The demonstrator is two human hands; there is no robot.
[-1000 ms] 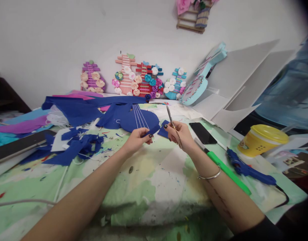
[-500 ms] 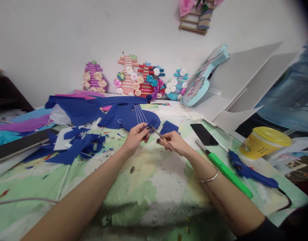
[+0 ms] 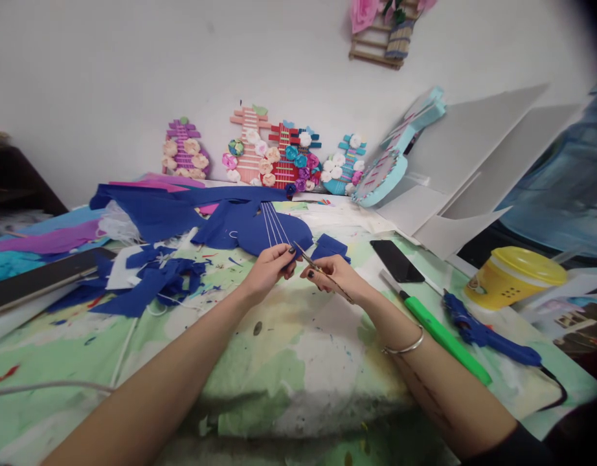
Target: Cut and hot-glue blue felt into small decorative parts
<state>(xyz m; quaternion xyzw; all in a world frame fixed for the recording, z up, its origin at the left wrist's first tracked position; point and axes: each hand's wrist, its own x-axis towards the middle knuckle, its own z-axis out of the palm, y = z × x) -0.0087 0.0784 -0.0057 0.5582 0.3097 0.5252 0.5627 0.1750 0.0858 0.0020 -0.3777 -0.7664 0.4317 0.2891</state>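
My left hand [image 3: 270, 273] is pinched just in front of a dark blue guitar-like shape [image 3: 259, 226] with white strings; a small dark blue piece seems to be between its fingertips, too small to make out clearly. Wrapped round a pair of scissors [image 3: 333, 283] is my right hand [image 3: 340, 275]. The scissor tips point up and left, close to my left fingertips. A folded blue piece [image 3: 329, 247] lies just beyond my right hand.
Blue scraps [image 3: 153, 278] lie at the left. On the right are a black phone [image 3: 397, 260], a green-handled cutter [image 3: 447, 340], a blue glue gun [image 3: 487, 333] and a yellow tub [image 3: 512, 278]. Several decorated guitar shapes [image 3: 283, 155] lean on the wall.
My left hand has shifted slightly right and down. The scissor tips look a little closer together; my right hand has barely moved.
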